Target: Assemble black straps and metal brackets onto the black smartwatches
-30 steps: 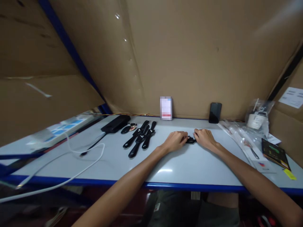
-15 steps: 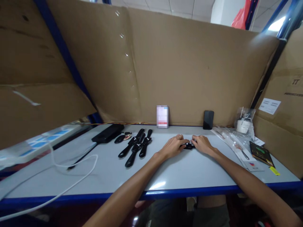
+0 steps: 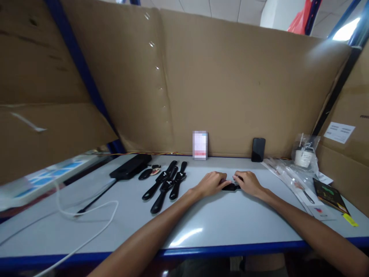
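Observation:
A black spokeshave (image 3: 230, 187) lies low over the table between my hands, and only its middle part shows. My left hand (image 3: 211, 183) is closed around its left end, the thumb reaching toward the middle. On the other end, my right hand (image 3: 246, 181) has its fingers curled in, with fingertips close to the body. Both handles are hidden under my hands. To the left of my forearm, several more black spokeshaves (image 3: 165, 185) lie together on the table, their handles pointing away from me at a slant.
Left of the spokeshaves are a black mouse (image 3: 145, 174), a black case (image 3: 129, 167) and a white cable (image 3: 111, 219). Two phones, one lit (image 3: 200, 145) and one dark (image 3: 258, 150), lean at the back. Plastic packaging (image 3: 294, 184) and a bagged cup (image 3: 303, 157) lie right.
The view has shifted slightly, so the table sits lower in the picture. Less of the spokeshave's shiny hardware shows between my hands, which still hold both ends.

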Available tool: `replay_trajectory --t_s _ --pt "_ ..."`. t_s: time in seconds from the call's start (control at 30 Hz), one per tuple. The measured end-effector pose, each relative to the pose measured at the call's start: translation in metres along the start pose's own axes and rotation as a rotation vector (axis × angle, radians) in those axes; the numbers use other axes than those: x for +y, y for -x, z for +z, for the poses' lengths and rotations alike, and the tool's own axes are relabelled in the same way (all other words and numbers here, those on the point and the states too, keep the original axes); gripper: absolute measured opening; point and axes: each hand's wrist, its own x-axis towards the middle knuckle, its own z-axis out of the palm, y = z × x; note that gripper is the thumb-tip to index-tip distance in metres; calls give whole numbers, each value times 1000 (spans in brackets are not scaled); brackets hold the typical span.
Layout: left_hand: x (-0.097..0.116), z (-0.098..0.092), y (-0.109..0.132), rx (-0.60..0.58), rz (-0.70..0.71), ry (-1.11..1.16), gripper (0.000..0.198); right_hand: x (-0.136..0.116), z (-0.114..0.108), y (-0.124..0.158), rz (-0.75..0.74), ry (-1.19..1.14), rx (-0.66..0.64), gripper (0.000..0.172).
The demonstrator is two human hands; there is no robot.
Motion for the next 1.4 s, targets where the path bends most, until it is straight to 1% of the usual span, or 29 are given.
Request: replay_trajectory --t_s 0.1,0.23,0.4,0.53,0.6,0.7,0.73,0.83,0.97,1.0,1.07,1.17,1.3,1.4 --pt "-5 -4 7 -42 7 84 24 -1 -1 4 -9 -134 -14 21" --pt "-12 -10 10 -98 13 180 26 2 -1 5 15 -275 -69 13" --pt "-10 -6 9 -69 -17 202 21 5 1 3 41 -364 -90 8" --pt "-6 -5 10 -49 -3 166 19 5 2 3 51 -387 -80 11" --pt "-5 -7 12 -17 11 143 28 5 3 3 46 -385 -81 13" --pt "0 -10 14 41 45 83 51 6 3 2 32 -363 -78 18" --pt "1 -11 14 49 68 53 55 7 2 2 29 -352 -76 19" --pt "6 -14 14 39 145 -16 60 7 2 1 27 -322 -75 18" --pt "9 -14 13 23 196 -3 66 6 1 1 23 -312 -78 18" --pt "10 -13 13 18 206 7 64 5 1 1 21 -313 -77 18" --pt "11 -11 13 2 211 14 53 6 1 1 18 -315 -77 17" --pt "10 -10 13 -11 176 -5 37 7 3 0 15 -317 -79 16" --pt "8 -11 13 -20 151 17 35 6 2 0 12 -313 -80 15" --pt "6 -11 13 -8 118 36 25 3 1 1 11 -305 -77 16"
